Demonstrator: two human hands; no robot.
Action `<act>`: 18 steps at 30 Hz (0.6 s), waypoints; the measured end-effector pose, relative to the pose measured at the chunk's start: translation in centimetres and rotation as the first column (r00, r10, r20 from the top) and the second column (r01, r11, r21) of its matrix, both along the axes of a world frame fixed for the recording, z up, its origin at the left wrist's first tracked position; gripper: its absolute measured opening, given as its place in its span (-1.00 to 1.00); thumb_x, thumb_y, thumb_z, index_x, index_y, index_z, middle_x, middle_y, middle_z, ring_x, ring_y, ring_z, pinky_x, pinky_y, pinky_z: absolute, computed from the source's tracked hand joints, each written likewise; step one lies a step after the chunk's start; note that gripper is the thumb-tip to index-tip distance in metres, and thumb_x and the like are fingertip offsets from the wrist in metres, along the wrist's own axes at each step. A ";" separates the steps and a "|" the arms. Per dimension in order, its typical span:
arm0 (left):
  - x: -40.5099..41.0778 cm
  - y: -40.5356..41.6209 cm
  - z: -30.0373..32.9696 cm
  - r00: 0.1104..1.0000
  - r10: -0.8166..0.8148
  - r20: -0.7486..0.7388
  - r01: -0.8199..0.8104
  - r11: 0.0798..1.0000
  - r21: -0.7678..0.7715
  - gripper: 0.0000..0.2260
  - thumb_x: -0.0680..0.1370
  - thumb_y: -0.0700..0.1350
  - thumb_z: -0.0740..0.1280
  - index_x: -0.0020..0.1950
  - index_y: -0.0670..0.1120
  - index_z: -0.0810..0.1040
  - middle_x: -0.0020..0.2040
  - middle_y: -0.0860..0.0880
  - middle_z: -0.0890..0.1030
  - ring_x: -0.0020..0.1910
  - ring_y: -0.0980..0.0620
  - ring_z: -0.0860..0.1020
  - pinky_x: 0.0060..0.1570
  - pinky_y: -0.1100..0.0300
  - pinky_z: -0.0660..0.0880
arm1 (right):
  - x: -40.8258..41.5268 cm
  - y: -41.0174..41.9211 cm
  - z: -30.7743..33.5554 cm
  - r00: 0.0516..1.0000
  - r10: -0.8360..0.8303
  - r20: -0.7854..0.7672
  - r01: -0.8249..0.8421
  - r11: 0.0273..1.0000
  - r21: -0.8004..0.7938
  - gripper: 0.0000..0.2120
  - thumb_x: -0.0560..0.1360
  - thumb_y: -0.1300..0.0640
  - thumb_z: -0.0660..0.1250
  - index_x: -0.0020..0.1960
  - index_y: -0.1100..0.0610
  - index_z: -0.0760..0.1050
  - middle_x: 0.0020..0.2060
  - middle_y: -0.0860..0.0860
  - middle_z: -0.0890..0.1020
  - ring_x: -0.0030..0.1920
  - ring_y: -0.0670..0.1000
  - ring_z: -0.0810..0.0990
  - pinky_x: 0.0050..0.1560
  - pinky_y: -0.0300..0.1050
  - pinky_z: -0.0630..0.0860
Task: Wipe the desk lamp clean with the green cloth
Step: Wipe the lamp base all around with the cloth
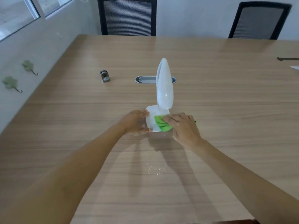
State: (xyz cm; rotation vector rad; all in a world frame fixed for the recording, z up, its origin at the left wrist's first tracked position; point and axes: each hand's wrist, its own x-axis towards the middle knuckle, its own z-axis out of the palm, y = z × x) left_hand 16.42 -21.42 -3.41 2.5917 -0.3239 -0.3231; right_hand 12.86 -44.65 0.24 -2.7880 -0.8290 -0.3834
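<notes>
A white desk lamp (164, 88) stands on the wooden table (226, 110), its long oval head upright above a square white base (151, 122). My left hand (135, 122) grips the left side of that base. My right hand (184, 128) presses a folded green cloth (161, 124) flat onto the base's right front part, fingers spread over it. Most of the cloth is hidden under my hand.
Pale crumbs (156, 169) lie scattered on the table in front of the lamp. A small metal object (105, 76) and an oval cable slot (145, 79) sit behind it. Two black mesh chairs (127, 16) stand at the far edge. A wall with hooks (11, 83) runs along the left.
</notes>
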 end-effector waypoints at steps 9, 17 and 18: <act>0.2 -0.3 0.9 1.000 -0.009 -0.026 0.012 0.991 0.135 -0.21 0.36 0.15 0.47 0.52 0.03 0.25 0.55 0.05 0.24 0.55 -0.04 0.14 0.52 0.10 0.10 | 2.7 2.9 -0.7 0.969 -0.042 -0.242 -0.013 0.975 -0.222 -0.40 0.43 0.32 0.21 0.41 -0.06 0.28 0.41 -0.12 0.37 0.24 0.19 0.32 0.10 0.00 0.33; 0.6 -0.4 1.1 0.997 0.036 -0.069 -0.027 0.992 0.126 -0.16 0.32 0.12 0.52 0.52 0.03 0.25 0.55 0.06 0.24 0.56 -0.03 0.12 0.52 0.11 0.09 | 1.0 -0.3 0.4 0.977 -0.022 -0.211 0.015 0.999 -0.033 -0.46 0.35 0.36 0.16 0.26 -0.01 0.49 0.23 -0.09 0.57 0.07 0.20 0.40 0.02 -0.02 0.29; 0.6 -0.4 1.2 0.997 0.037 -0.071 -0.026 0.990 0.140 -0.16 0.31 0.14 0.51 0.52 0.04 0.25 0.55 0.07 0.24 0.56 -0.02 0.12 0.53 0.10 0.09 | 1.9 0.0 0.8 0.977 -0.063 -0.205 0.059 0.998 -0.025 -0.45 0.38 0.37 0.17 0.28 -0.03 0.47 0.26 -0.10 0.54 0.09 0.18 0.38 0.03 -0.03 0.27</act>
